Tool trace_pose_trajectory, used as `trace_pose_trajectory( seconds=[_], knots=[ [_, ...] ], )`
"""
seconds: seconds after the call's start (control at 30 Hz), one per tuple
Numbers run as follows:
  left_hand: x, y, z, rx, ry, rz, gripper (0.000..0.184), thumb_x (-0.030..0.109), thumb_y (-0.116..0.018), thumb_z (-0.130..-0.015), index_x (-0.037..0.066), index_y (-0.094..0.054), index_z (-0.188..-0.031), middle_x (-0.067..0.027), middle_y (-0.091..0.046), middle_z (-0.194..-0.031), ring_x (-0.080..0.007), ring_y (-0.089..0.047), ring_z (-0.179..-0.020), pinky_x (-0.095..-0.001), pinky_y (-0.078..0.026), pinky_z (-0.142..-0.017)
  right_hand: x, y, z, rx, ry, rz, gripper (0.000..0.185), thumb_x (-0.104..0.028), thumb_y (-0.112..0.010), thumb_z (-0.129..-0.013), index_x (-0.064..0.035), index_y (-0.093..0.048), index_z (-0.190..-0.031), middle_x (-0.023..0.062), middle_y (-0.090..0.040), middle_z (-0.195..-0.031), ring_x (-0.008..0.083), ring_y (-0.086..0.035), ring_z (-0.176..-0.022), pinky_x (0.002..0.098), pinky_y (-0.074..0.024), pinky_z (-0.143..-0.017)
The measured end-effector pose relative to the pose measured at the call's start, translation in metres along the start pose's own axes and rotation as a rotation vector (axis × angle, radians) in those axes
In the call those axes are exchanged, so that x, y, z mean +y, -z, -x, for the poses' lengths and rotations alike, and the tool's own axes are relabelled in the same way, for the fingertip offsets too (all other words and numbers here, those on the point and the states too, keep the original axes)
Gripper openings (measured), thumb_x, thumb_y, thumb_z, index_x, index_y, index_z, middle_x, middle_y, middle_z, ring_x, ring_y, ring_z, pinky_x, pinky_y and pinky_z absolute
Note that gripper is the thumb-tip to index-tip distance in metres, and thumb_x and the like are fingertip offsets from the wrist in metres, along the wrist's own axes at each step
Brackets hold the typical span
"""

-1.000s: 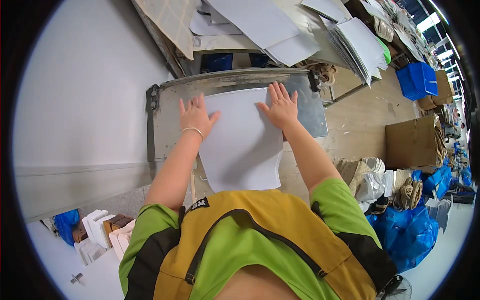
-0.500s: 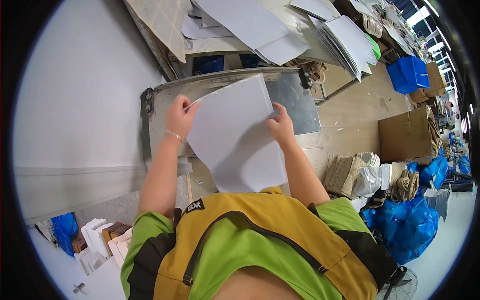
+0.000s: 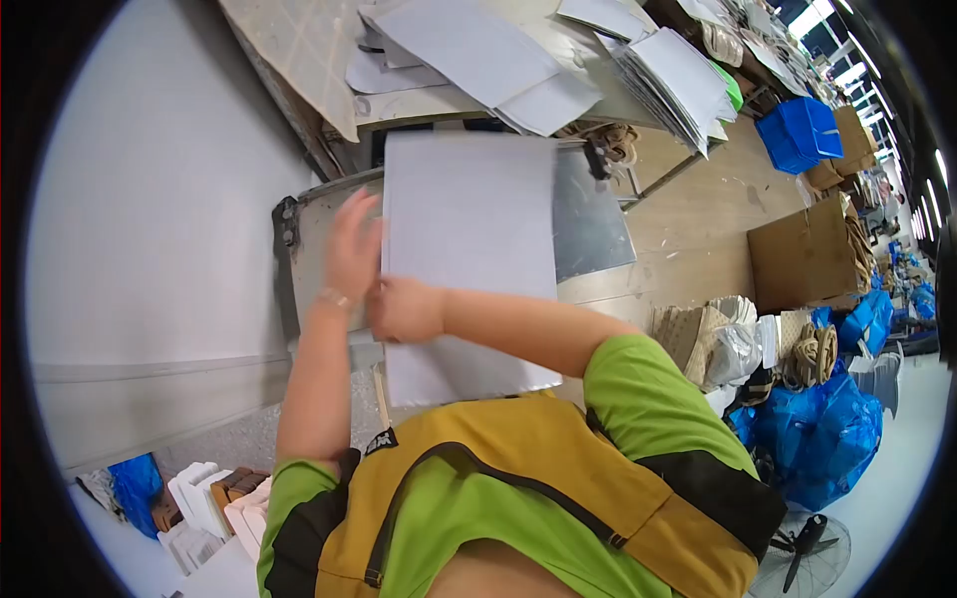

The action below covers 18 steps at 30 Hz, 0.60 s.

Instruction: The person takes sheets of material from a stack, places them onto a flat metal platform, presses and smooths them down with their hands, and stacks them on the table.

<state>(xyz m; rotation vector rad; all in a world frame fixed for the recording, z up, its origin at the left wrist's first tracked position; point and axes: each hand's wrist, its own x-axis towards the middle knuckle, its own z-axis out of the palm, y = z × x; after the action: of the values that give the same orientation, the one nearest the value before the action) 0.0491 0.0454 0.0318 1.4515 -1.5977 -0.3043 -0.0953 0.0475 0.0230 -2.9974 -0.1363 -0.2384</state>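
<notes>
A large white sheet point(image 3: 469, 214), perhaps more than one layer, lies nearly straight in front of my body, over a metal-topped surface point(image 3: 590, 229). Along its left edge my left hand point(image 3: 354, 249) is slightly blurred, its fingers stretched out and pointing away from me. My right hand point(image 3: 407, 311) reaches across the sheet to the same edge. Its fingers are curled there, closed on the sheet's edge close to my left wrist; the fingertips are partly hidden.
A table point(image 3: 429, 103) beyond holds loose white sheets point(image 3: 478, 55) and a stack of sheets point(image 3: 678, 85). To the right are a blue crate point(image 3: 800, 135), a cardboard box point(image 3: 805, 254) and blue plastic bags point(image 3: 817, 429). A white wall point(image 3: 169, 199) stands at left; a fan point(image 3: 802, 553) is behind right.
My right hand has crossed from the sheet's right edge to its left edge. The sheet has turned from tilted to nearly straight. My left hand has let go and its fingers have straightened.
</notes>
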Motion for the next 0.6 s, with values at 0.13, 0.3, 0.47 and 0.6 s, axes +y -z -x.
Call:
trace_pose_trajectory(
  seconds=[0.13, 0.3, 0.47, 0.6],
  knots=[
    [-0.017, -0.058, -0.006, -0.383, -0.054, -0.507, 0.057, 0.045, -0.056, -0.089, 0.013, -0.047, -0.137, -0.0113, -0.034, -0.149, -0.0337, -0.027, -0.138, -0.0512, -0.023, -0.111, -0.014, -0.026, 0.026, 0.339, -0.068, -0.568, 0.016, -0.008, -0.065, -0.070, -0.0118, -0.065, -0.085, 0.0079, -0.064, -0.093, 0.0299, -0.058, -0.096, 0.0418, -0.0466, -0.087],
    [-0.013, -0.074, -0.013, -0.592, 0.046, -0.686, 0.066, 0.053, -0.055, -0.086, 0.020, -0.041, -0.141, -0.0092, -0.026, -0.153, -0.0315, -0.020, -0.142, -0.0543, -0.019, -0.112, 0.078, 0.007, 0.092, 0.504, -0.882, 0.078, 0.045, -0.028, -0.064, -0.083, -0.0156, -0.054, -0.126, 0.0093, -0.056, -0.125, 0.0291, -0.050, -0.116, 0.0456, -0.0369, -0.100],
    [0.030, -0.074, -0.041, -0.668, 0.240, -0.650, 0.068, 0.056, -0.054, -0.086, 0.021, -0.040, -0.143, -0.0119, -0.023, -0.154, -0.0336, -0.019, -0.142, -0.0549, -0.017, -0.112, 0.104, 0.029, 0.106, 0.082, -1.237, -0.039, 0.055, -0.050, -0.050, -0.091, -0.0297, -0.041, -0.141, 0.0096, -0.041, -0.143, 0.0282, -0.034, -0.135, 0.0549, -0.0207, -0.110],
    [0.025, -0.083, -0.027, -0.552, 0.214, -0.726, 0.070, 0.058, -0.053, -0.086, 0.023, -0.037, -0.145, -0.0138, -0.022, -0.154, -0.0371, -0.017, -0.142, -0.0554, -0.016, -0.112, 0.099, 0.019, 0.101, 0.030, -1.326, 0.067, 0.056, -0.054, -0.045, -0.092, -0.0302, -0.039, -0.143, 0.0112, -0.030, -0.152, 0.0284, -0.021, -0.142, 0.0522, -0.0146, -0.114]
  ],
)
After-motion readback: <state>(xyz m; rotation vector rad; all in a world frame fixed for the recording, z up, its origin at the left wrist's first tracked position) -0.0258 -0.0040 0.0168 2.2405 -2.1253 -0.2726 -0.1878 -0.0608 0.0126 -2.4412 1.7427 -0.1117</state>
